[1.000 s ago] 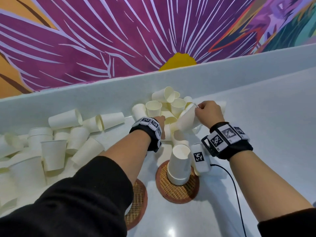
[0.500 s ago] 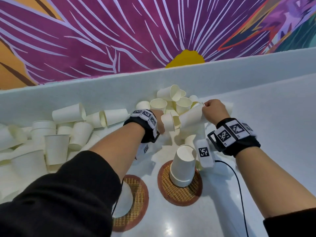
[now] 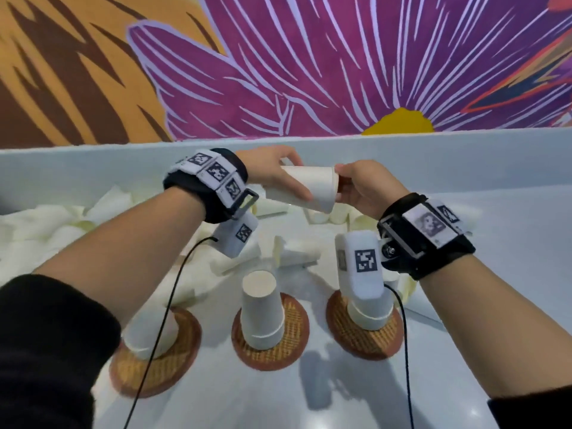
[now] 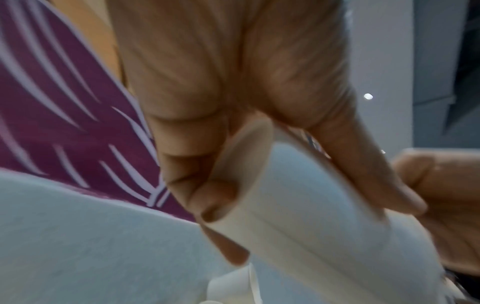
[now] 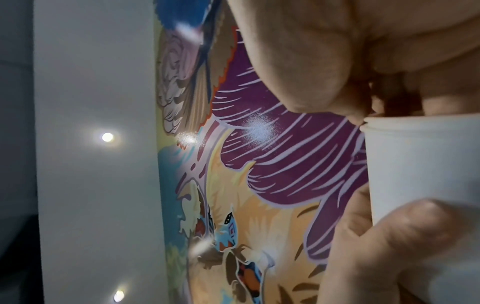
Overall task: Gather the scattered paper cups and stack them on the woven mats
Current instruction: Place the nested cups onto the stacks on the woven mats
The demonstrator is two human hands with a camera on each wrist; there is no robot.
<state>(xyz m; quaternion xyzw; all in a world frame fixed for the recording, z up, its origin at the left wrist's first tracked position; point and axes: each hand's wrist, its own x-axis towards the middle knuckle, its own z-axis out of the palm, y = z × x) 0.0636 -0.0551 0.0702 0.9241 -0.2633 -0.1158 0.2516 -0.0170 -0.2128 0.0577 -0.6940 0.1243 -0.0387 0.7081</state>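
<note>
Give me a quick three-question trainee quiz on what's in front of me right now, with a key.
1. True or false: the held cup rests on a mat.
2. How many woven mats show in the head view? A) two B) three C) four
3. Fill in: the cups stacked on the middle mat stand mouth ____.

Key:
1. False. The left hand and the right hand both grip it in the air, lying sideways above the scattered cups.
2. B. Each mat carries cups.
3. Down; the flat base of the middle stack faces up.

Black sleeves (image 3: 46, 335), black wristbands (image 3: 430, 243) bearing white, seemingly coded marker tiles (image 3: 216, 171), trailing thin black cables (image 3: 402, 351).
</note>
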